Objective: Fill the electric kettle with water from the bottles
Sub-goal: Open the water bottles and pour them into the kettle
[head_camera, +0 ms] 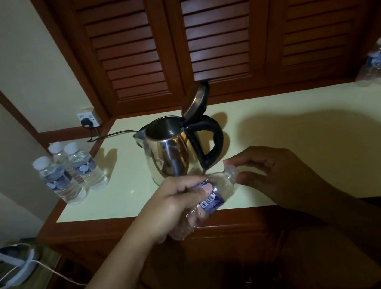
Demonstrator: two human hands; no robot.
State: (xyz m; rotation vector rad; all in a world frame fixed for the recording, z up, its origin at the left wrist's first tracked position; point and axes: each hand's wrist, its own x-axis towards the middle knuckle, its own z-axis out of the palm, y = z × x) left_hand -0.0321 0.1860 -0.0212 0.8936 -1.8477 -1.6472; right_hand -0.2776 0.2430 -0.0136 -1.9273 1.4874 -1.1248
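The left hand (180, 200) gripped the bottle (219, 189) steady so the right hand (275, 172), pinching its top (231, 170), could twist. The kettle (171, 151) stood open at twelve o'clock.

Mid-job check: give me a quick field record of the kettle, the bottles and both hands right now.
kettle: upright on counter, lid open
held bottle: tilted, in front of kettle
left hand: grips held bottle's body
right hand: fingers pinch its cap end
left bottles: three, capped, upright
right bottles: two, capped, far edge
cord: runs to wall socket
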